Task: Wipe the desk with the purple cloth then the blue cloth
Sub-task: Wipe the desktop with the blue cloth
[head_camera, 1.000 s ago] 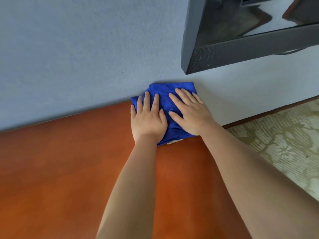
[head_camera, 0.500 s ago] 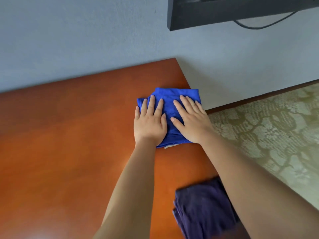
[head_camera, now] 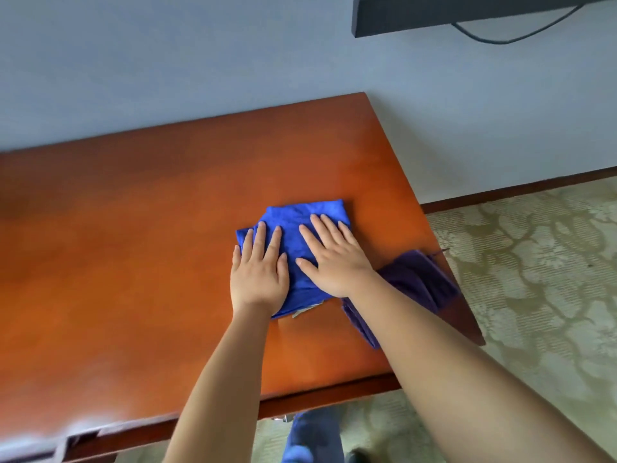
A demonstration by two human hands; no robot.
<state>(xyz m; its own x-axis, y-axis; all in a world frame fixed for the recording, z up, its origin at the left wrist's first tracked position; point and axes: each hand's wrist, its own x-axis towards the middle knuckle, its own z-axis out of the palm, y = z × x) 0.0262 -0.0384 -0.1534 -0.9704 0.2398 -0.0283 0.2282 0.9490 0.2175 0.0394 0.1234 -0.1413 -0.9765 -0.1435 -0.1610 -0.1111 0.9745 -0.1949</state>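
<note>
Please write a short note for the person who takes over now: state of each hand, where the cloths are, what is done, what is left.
Left hand: flat, pressing on the blue cloth.
Right hand: flat, pressing on the same cloth.
Blue cloth: folded, on the desk, toward its right side.
Purple cloth: set down at the desk's right edge, partly under the right forearm.
Done: purple cloth appears finished with.
Left: finish wiping with the blue cloth; how much is already wiped cannot be told.

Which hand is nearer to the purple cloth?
The right hand: it presses the blue cloth, right beside the purple cloth. The left hand presses farther left.
</note>
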